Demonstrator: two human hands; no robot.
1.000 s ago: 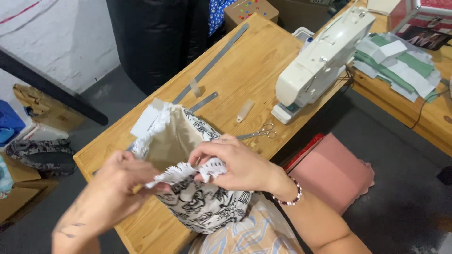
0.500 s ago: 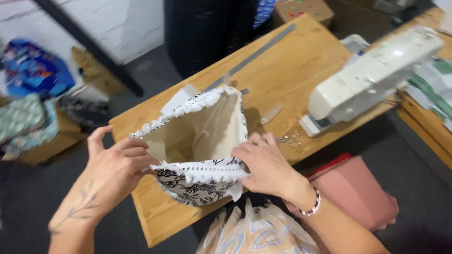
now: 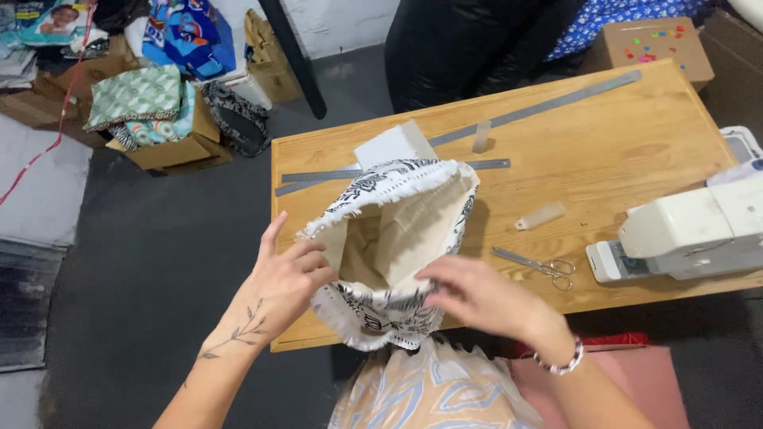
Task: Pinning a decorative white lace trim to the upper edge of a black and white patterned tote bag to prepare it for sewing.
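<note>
A wooden table (image 3: 636, 143) fills most of the view, standing on a dark floor (image 3: 143, 262). At its right edge sits a white sewing machine (image 3: 691, 234), partly cut off by the frame. Near the table's front left, a fabric bag (image 3: 397, 238) with a black-and-white print, a plain cream lining and a fringed white rim is held open, its mouth facing the camera; its lower part hangs over the table's near edge. The left hand (image 3: 290, 278) grips the bag's left rim, thumb inside against the lining and fingers spread loosely along the outside. The right hand (image 3: 485, 298) is blurred at the lower rim, fingers partly curled; whether it pinches the cloth or only touches it cannot be told. On that wrist is a beaded bracelet (image 3: 560, 364). Behind the bag, a long steel ruler (image 3: 548, 103) runs diagonally toward the far right corner, and a shorter one (image 3: 318, 176) lies flat just left of the bag. A white card (image 3: 389, 147) lies partly under the bag's far edge. Scissors (image 3: 536, 266) lie between the bag and the machine, with a small pale plastic piece (image 3: 540, 216) just beyond them. Cardboard boxes of folded cloth (image 3: 151, 111) stand on the floor at the far left.
</note>
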